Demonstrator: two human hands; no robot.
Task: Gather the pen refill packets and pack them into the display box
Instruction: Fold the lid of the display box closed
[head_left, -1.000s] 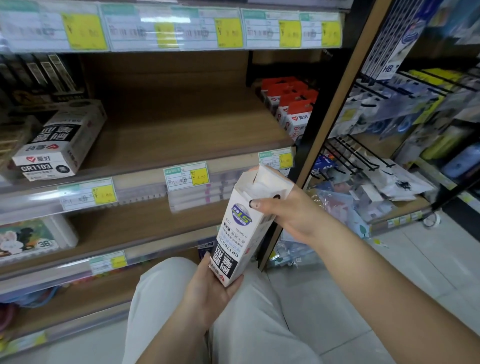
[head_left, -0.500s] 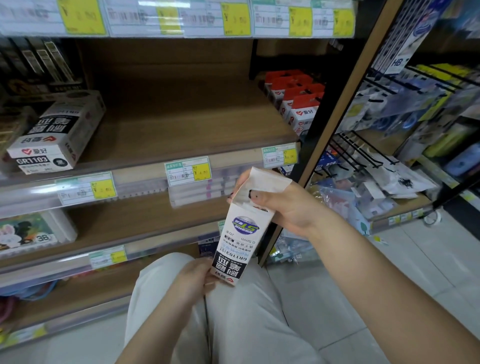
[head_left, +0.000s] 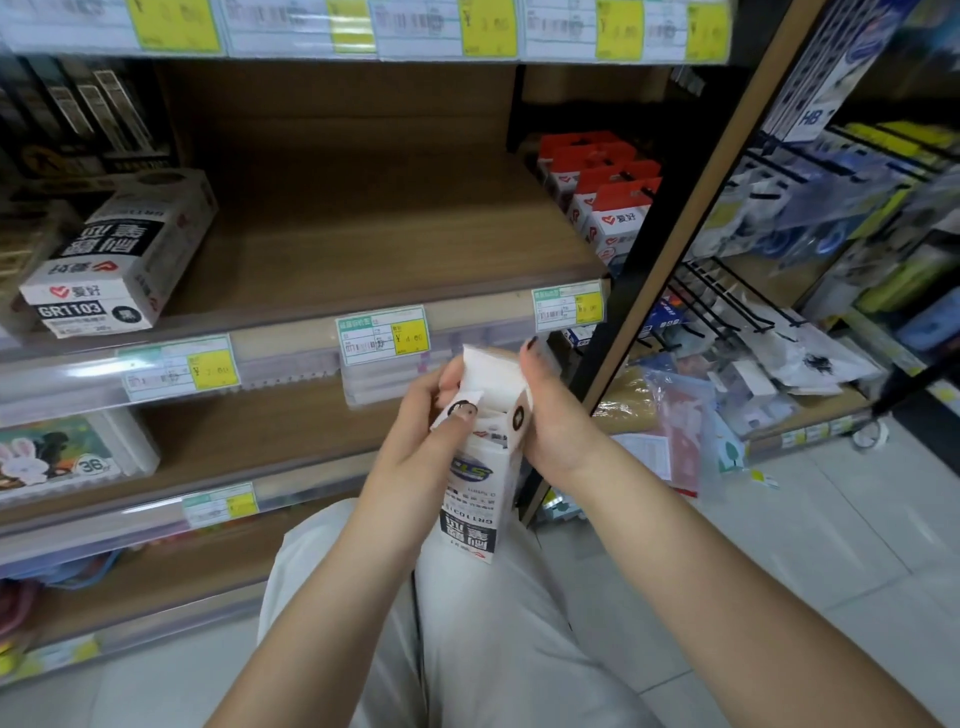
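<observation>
Opening step, seemingly: left hand (head_left: 422, 423) pinches a top flap (head_left: 460, 410) of the tall white cardboard display box (head_left: 475, 499); right hand (head_left: 551, 415) grip clasps opposite; next, spread flaps.

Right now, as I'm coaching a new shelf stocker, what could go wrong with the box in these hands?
1. The left hand and right hand both work at the top flap of the box. Only the lap seems to support its base, so it could tip or slide off.
2. The thin flap might crease or tear if forced.
</observation>
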